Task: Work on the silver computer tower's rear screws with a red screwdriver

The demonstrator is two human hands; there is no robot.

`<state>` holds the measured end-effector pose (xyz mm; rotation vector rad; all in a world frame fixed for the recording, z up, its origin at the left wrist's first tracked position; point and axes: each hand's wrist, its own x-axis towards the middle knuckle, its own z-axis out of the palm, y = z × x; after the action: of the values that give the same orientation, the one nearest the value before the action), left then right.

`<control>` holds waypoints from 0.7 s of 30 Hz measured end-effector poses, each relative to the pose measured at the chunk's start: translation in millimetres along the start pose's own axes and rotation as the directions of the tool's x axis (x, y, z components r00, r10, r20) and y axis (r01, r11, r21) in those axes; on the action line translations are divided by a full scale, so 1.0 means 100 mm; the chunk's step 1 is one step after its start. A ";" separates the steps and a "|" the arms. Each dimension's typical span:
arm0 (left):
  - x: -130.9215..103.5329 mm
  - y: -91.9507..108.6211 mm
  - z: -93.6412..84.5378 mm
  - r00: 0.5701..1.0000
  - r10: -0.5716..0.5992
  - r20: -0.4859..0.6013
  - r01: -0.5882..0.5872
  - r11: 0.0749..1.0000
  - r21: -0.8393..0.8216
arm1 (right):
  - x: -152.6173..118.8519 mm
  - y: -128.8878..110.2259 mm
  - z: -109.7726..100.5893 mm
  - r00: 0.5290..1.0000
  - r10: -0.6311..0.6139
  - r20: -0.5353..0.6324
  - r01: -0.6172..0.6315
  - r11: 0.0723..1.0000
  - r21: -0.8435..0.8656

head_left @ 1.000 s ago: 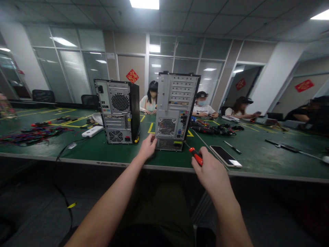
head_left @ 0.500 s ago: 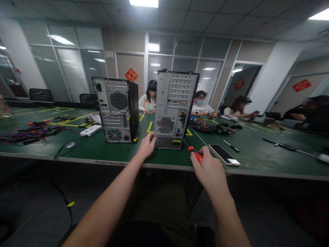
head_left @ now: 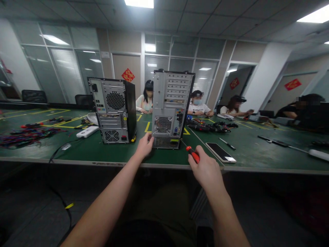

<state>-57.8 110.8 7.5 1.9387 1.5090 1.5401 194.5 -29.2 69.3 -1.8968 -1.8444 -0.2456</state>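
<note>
The left hand (head_left: 145, 145) has its fingertips up against the lower corner of the taller computer case (head_left: 171, 84) — whether they pinch the edge or just lean on it, I can't tell from here. The right hand (head_left: 207, 168) is well apart from it, closed firmly round the red-and-black handle of a screwdriver (head_left: 194, 155). The shaft runs away from that fist toward the lower corner of the same case, on the side nearest the right hand; I can't make out whether the tip actually touches.

That case stands upright between and just beyond the two hands, its back panel of slots and ports facing them. To the left of the left hand stands a shorter computer case (head_left: 106, 97), also upright and back-first, and past it lie a white power strip (head_left: 87, 131) and a tangle of coloured wires (head_left: 28, 135).

Just beside the right hand, on its outer side, a phone (head_left: 219, 152) lies face up on the green table (head_left: 246, 156), with a slim pen-like tool (head_left: 227, 143) behind it. Farther off beyond that hand sits a heap of black cables (head_left: 210, 127) — and behind the heap, a person in a white printed shirt (head_left: 200, 108).
</note>
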 end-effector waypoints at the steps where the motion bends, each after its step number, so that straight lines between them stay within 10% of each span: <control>1: 0.00 0.00 0.00 1.000 -0.001 0.000 0.001 1.000 0.002 | 0.00 0.01 0.00 1.000 -0.012 -0.003 0.011 1.000 -0.017; 11: 0.00 -0.03 0.00 1.000 0.001 0.005 -0.001 1.000 -0.011 | -0.04 0.03 0.03 0.994 -0.092 -0.054 0.087 0.991 -0.100; 21: 0.01 -0.04 0.02 1.000 0.004 0.009 -0.004 1.000 -0.019 | 0.03 0.04 0.13 0.969 0.245 -0.004 -0.228 0.906 0.357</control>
<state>-58.5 114.2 4.7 1.9371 1.4827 1.5397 195.9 -21.1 58.8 -1.8147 -1.4868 0.1160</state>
